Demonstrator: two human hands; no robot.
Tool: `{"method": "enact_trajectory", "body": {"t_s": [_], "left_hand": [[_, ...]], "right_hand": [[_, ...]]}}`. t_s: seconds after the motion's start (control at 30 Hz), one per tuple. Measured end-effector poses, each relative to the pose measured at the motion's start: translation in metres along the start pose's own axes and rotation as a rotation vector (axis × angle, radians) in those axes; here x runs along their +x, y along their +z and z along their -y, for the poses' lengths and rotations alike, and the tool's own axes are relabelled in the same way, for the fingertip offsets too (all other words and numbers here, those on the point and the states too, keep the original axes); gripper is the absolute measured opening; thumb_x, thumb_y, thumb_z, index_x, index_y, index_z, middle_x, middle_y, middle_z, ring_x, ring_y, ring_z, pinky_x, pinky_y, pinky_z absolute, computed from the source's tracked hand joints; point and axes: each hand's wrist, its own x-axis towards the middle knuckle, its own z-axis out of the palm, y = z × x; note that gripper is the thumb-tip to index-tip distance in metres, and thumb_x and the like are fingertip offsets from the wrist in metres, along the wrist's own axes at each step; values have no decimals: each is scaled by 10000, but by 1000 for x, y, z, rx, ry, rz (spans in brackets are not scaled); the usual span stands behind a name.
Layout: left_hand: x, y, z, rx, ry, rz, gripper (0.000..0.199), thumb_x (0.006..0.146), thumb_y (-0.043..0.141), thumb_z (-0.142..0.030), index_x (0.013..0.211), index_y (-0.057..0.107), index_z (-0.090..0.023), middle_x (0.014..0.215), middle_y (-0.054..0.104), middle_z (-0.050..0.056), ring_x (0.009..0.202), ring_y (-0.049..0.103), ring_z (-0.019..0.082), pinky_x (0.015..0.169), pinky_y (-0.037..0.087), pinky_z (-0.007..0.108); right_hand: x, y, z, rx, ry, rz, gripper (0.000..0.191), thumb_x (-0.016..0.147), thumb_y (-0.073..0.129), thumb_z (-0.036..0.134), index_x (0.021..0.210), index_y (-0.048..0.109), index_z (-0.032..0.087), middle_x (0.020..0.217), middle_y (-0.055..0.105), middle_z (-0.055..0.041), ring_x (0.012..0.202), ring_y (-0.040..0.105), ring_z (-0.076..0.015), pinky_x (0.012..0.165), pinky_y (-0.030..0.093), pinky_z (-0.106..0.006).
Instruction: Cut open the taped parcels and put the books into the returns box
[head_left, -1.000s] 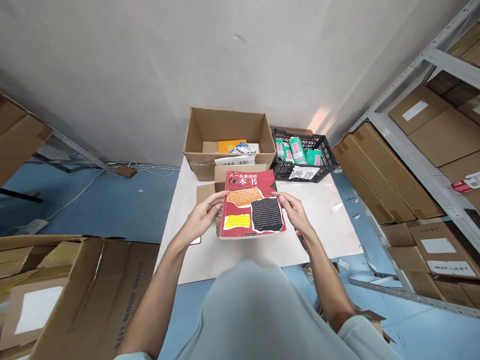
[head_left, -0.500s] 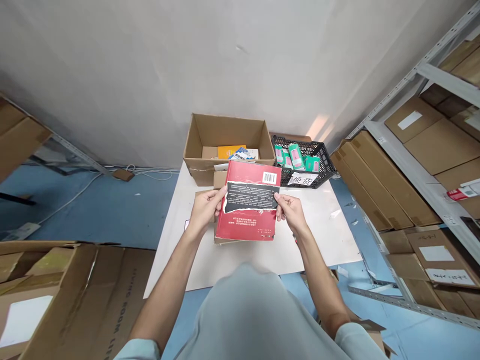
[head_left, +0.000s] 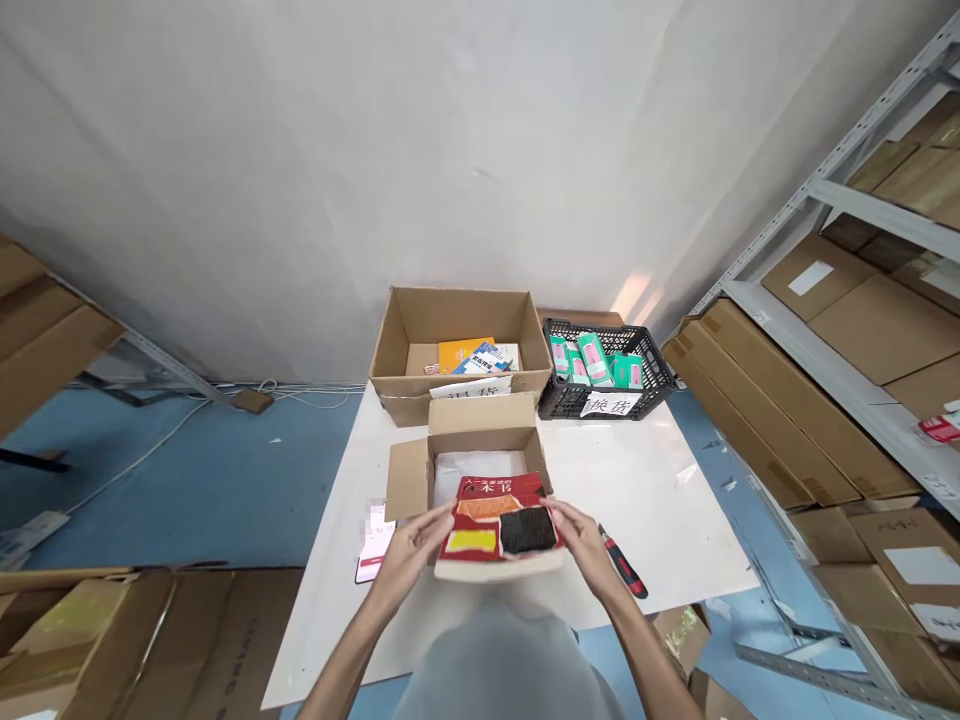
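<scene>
The shirt (head_left: 510, 675) is a pale grey-blue, plain and matte, of soft-looking cloth with 1 rounded, dome-like outline. Its colour runs greyer in the middle and lighter toward the 2 sides; the upper edge is blurred, so collar and seams cannot be made out. The left forearm (head_left: 346, 645) and right forearm (head_left: 640, 630) are bare, slim and tapering forward. The left grip (head_left: 411, 550) and right grip (head_left: 585, 535) are 2 bare hands with slender fingers (head_left: 436, 522); nail detail is too small to tell. Any sleeves fall outside the view.
</scene>
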Motion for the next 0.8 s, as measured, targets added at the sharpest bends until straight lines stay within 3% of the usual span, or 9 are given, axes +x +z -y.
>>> {"method": "enact_trajectory", "body": {"t_s": [0.1,0.2,0.33,0.43,0.53,0.6,0.67,0.73,0.8], "left_hand": [[-4,2,16,-84,-53,73,1102,588,924,-839,1496,693,-261,1429,761,169,1238,774,416,973,689,512],[13,6,0,-98,-27,86,1326,614,911,-855,1712,436,-280,1621,609,225,1209,785,413,829,723,456],[64,12,-81,-7,207,90,1260,715,875,-817,1741,360,-298,1663,553,242,1165,785,396,560,677,333],[103,19,-153,78,531,-90,899,891,825,-659,1625,530,-233,1518,670,218,1217,748,338,772,697,357],[127,22,-192,110,603,-155,548,1023,761,-476,1482,634,-204,1450,680,151,1241,709,289,983,657,458],[136,17,-188,118,598,-171,465,1052,728,-442,1433,661,-184,1439,685,139,1258,700,286,1069,612,511],[138,3,-160,122,579,-188,518,1029,732,-491,1432,676,-170,1456,705,167,1339,683,308,1178,538,528],[135,-19,-112,140,521,-236,623,974,739,-552,1444,682,-147,1510,691,215,1450,633,341,1285,433,525],[125,-46,-52,230,371,-401,690,933,715,-583,1451,675,-128,1596,625,240,1534,564,374,1323,382,529]], "right_hand": [[-1,-1,-17,-38,-21,24,518,921,764,720,1240,858,324,991,835,-76,986,797,-335,884,664,-482],[32,-4,-10,-51,-87,-7,516,918,762,718,1209,867,305,1166,846,-103,1065,794,-343,991,645,-509],[122,-8,52,-80,-279,-86,602,905,742,760,1190,865,244,1316,822,-137,1301,731,-359,1211,523,-541],[193,-6,113,13,-371,-146,709,927,681,786,1372,789,245,1520,723,-125,1466,634,-310,1270,472,-499],[238,-5,142,158,-358,-116,779,931,645,804,1485,700,259,1566,688,-120,1458,650,-267,1230,519,-480],[247,-6,128,186,-325,-102,800,870,722,805,1441,722,244,1550,697,-143,1426,678,-280,1219,534,-476],[237,-12,88,137,-251,-120,843,778,794,824,1359,763,214,1509,722,-172,1397,697,-318,1209,540,-503],[210,-22,33,43,-138,-161,905,704,819,855,1299,787,175,1476,737,-202,1380,698,-364,1191,546,-547],[173,-34,-26,-23,26,-235,946,627,828,888,1220,815,150,1419,759,-233,1331,719,-408,1146,572,-582]]}}
